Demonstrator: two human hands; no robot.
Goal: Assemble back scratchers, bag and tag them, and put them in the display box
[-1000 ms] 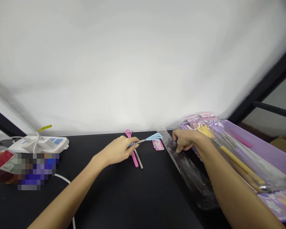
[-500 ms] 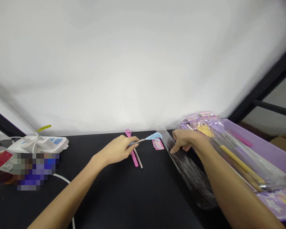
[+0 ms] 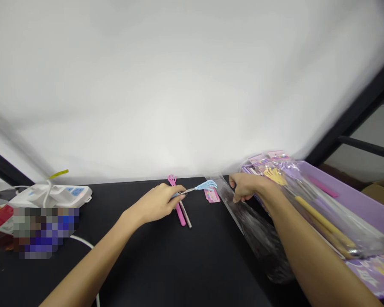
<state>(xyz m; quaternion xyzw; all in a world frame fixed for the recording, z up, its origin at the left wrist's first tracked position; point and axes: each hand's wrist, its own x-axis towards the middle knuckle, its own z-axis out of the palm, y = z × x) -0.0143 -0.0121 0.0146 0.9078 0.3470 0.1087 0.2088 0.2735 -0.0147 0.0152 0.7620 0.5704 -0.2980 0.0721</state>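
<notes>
My left hand (image 3: 160, 202) is closed around the shaft of a back scratcher with a light blue hand-shaped head (image 3: 206, 185). That head hovers over or rests on a small pink card (image 3: 212, 195). Under my left hand lies a pink back scratcher (image 3: 181, 214), with a thin metal rod (image 3: 186, 215) beside it. My right hand (image 3: 247, 187) has its fingers curled in at the upper part of a long clear plastic bag (image 3: 259, 238) on the black table. The exact contact of its fingertips with the bag is partly hidden.
At the right stands a purple box (image 3: 348, 187) with bagged back scratchers, including a yellow one (image 3: 323, 219), lying across it. A white power strip (image 3: 73, 194) with a cable (image 3: 83, 241) and a red-and-white packet (image 3: 1, 219) sit at the left. A white wall (image 3: 179, 94) rises behind the table.
The bag's upper end has shifted slightly left and spread wider. My right hand's fingers have curled in and moved a little. My left hand still holds the blue back scratcher in nearly the same place.
</notes>
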